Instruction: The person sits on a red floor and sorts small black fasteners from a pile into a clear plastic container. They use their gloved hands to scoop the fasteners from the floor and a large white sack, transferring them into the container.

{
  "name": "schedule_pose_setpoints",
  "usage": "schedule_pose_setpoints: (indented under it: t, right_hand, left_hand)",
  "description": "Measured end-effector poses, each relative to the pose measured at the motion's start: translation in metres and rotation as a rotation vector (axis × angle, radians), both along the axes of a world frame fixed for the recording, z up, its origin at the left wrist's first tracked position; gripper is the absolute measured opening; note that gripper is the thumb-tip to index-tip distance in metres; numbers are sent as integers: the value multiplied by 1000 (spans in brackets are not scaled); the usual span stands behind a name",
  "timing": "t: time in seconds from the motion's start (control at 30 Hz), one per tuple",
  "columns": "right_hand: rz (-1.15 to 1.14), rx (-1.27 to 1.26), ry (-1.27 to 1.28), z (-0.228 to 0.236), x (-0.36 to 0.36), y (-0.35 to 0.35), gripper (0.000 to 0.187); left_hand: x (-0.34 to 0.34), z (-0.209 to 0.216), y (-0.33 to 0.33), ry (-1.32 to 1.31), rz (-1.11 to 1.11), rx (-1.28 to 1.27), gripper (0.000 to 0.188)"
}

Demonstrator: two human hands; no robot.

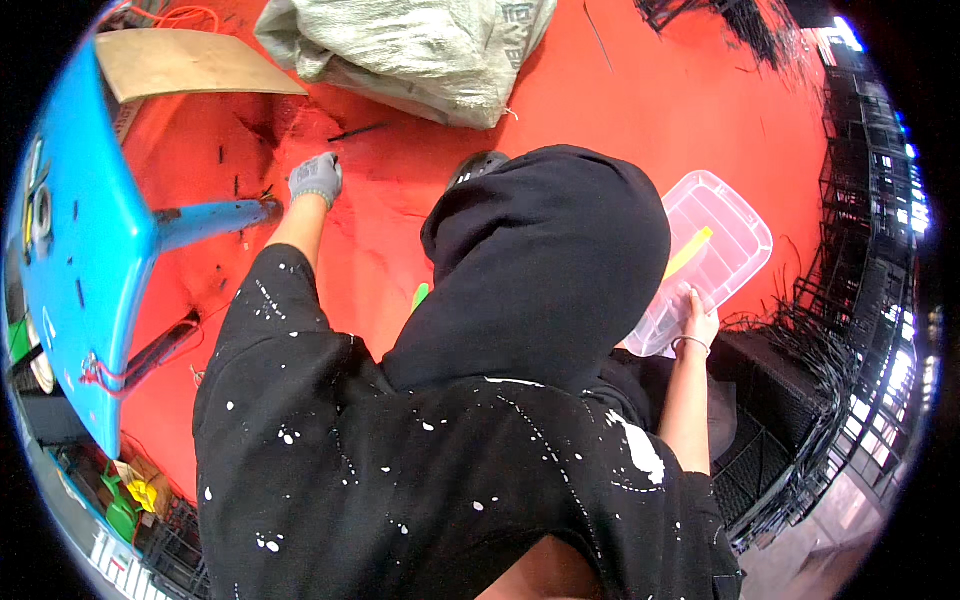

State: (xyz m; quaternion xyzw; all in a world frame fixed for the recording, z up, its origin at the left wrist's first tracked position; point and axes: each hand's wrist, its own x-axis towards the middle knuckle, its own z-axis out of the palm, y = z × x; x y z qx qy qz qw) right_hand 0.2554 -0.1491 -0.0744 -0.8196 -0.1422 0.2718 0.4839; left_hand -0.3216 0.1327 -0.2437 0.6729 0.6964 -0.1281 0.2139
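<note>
My left hand (316, 180), in a grey glove, reaches down to the red floor at the left. Its fingers are curled under and closed; what they hold, if anything, is hidden. A thin black strip (357, 131) lies on the floor just beyond it. At the right, my bare right hand (700, 320) grips the near side of a clear plastic box (735, 225), which is held tilted. A yellow strip-like piece (690, 252) shows at the box. My bent knee (560, 250) in black cloth fills the middle and hides part of the floor.
A blue table (95, 250) with a blue leg (215, 222) stands at the left. A wooden board (195, 65) and a whitish woven sack (410, 60) lie farther off. Black racks with thin black strips (820, 370) line the right. Small black scraps dot the red floor (640, 110).
</note>
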Motion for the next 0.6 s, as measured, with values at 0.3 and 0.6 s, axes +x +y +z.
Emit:
schedule_pose_setpoints:
  t: [0.3,0.6]
  right_hand:
    - [-52,-171,-128,12,-12,21,24]
    - [14,-153,-72,4,0,11,27]
  left_hand:
    - [36,-104,70,216,-22,71,51]
    - [49,-117,87,285,-84,-135,36]
